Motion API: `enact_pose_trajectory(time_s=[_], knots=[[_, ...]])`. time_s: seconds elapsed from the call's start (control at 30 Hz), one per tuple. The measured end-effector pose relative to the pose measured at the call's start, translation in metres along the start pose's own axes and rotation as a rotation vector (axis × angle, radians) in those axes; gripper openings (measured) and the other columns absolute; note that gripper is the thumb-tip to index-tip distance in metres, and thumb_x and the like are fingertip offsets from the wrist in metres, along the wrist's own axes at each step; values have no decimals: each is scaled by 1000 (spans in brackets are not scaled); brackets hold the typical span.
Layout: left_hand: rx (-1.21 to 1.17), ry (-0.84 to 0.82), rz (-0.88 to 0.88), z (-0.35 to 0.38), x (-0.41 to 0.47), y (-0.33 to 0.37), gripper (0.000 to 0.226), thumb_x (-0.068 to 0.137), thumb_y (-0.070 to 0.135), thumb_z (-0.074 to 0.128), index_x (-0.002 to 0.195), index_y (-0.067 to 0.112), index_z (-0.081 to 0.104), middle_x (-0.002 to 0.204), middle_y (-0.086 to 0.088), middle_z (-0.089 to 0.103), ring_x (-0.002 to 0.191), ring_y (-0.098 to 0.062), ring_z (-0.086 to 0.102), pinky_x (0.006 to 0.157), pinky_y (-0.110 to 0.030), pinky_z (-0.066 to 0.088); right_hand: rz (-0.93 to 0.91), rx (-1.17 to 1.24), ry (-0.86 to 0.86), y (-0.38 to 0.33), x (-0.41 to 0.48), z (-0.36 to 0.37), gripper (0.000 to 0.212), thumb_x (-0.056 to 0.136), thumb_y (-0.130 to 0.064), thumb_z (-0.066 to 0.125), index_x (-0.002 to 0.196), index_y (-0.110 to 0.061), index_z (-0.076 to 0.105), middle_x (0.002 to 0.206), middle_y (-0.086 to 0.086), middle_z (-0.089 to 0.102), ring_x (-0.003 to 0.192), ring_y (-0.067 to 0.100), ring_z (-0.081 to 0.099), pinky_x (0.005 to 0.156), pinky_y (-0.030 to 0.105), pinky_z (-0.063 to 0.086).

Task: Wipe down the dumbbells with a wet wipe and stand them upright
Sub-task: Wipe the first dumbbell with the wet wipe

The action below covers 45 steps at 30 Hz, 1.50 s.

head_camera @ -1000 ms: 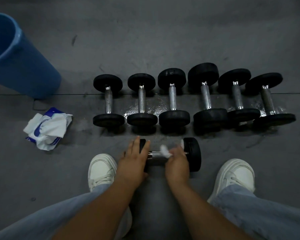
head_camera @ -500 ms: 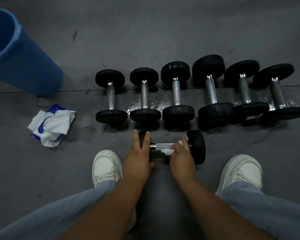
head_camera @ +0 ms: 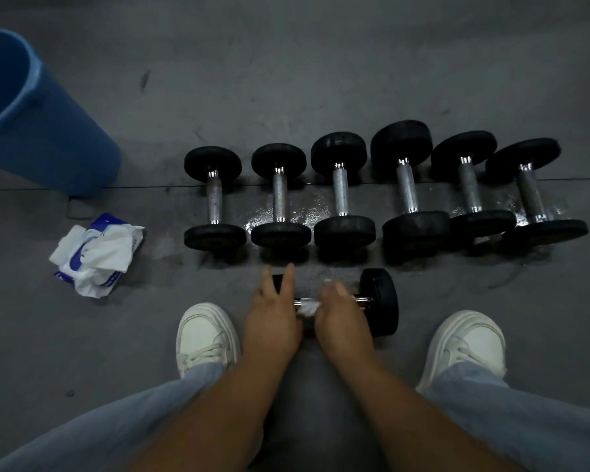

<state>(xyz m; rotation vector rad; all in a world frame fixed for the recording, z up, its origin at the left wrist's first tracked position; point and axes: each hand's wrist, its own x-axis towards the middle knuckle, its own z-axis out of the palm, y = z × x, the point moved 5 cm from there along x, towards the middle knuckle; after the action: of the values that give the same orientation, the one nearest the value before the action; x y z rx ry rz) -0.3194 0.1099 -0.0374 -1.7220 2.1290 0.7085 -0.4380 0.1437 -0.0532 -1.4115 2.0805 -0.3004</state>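
Head view is showing, at far left, a tall blue plastic bin (head_camera: 48, 131) and a crumpled white-and-blue wet wipe pack (head_camera: 96, 255) on the dark rubber floor (head_camera: 321, 80). Six black-headed, steel-handled dumbbells (head_camera: 340, 190) are lying in a row. Nearer, a seventh small black dumbbell (head_camera: 380, 301) is lying crosswise between white shoes (head_camera: 206, 332). The left hand (head_camera: 273, 318) is pressing straight fingers on its left head, while the right hand (head_camera: 341, 315) is clamping a white wet wipe (head_camera: 309, 306) round the handle. Shiny wet patches (head_camera: 297, 216) are glistening under the row, so an upended dumbbell risks sliding or toppling there.
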Motion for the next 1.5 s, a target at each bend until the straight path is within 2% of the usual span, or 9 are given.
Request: enact_pose_trajectory(time_s=[0.13, 0.23, 0.33, 0.53, 0.67, 0.9, 1.13, 1.3, 1.5], knots=[[98, 59, 169, 10, -7, -1, 72, 95, 21, 52, 154, 32, 12, 162, -9, -3, 141, -31, 22, 100, -38, 45, -193, 111, -131, 0, -15, 21, 43, 90, -9, 41, 129, -13, 58, 147, -3, 44, 131, 15, 44, 103, 19, 32], [134, 15, 166, 10, 0, -4, 89, 90, 18, 61, 156, 30, 2, 162, -10, -4, 141, -32, 22, 107, -40, 40, -15, 94, 75, 6, -20, 4, 32, 94, -2, 46, 121, -12, 60, 132, -8, 55, 114, 5, 58, 91, 5, 35], [69, 12, 201, 5, 10, -5, 96, 85, 22, 66, 157, 28, 2, 162, -10, -2, 140, -33, 28, 109, -39, 39, -135, 301, -73, -16, -17, 24, 29, 95, -13, 50, 122, -17, 61, 104, -1, 67, 77, 0, 60, 72, 12, 44], [-104, 49, 212, 10, 4, -29, 109, 74, 32, 80, 156, 23, 9, 164, 1, -13, 134, -32, 45, 98, -40, 48, -106, 75, -88, 4, -10, 10, 34, 90, -9, 43, 113, 3, 65, 139, 10, 48, 129, 25, 44, 97, 13, 30], [-106, 75, 110, 16, 2, -19, 113, 74, 31, 80, 156, 27, 3, 163, -5, -17, 126, -35, 51, 97, -38, 47, -11, 262, 37, -1, 2, -4, 15, 90, -23, 57, 87, -10, 60, 134, 6, 56, 114, 24, 58, 90, 22, 41], [-143, -37, -15, -5, 27, -17, 95, 79, 27, 67, 154, 39, 11, 131, -14, 53, 113, -34, 59, 93, -38, 48, 131, -206, -238, 1, 28, -11, 30, 93, -20, 50, 122, -14, 52, 127, 9, 55, 115, 29, 57, 87, 36, 47], [-204, 25, -57, -14, 18, -22, 85, 82, 35, 66, 151, 28, 17, 131, -10, 58, 114, -34, 60, 88, -39, 51, 309, 133, -62, 4, -1, -17, 17, 93, -22, 45, 108, -21, 52, 122, 13, 60, 103, 35, 61, 82, 36, 47], [-268, -150, -8, 6, 18, -27, 103, 85, 37, 66, 154, 34, -10, 140, -11, 54, 118, -33, 59, 94, -40, 49, 288, 474, -242, -20, -21, 8, 46, 82, -61, 30, 112, -33, 50, 119, 8, 64, 109, 30, 59, 96, 39, 43], [-264, -113, -23, 2, 17, -26, 106, 81, 44, 68, 153, 40, -10, 131, -8, 61, 116, -30, 61, 92, -38, 50, 225, 529, -160, -8, -24, 21, 34, 99, -22, 44, 132, -27, 53, 120, -11, 56, 107, 22, 58, 87, 27, 38]])
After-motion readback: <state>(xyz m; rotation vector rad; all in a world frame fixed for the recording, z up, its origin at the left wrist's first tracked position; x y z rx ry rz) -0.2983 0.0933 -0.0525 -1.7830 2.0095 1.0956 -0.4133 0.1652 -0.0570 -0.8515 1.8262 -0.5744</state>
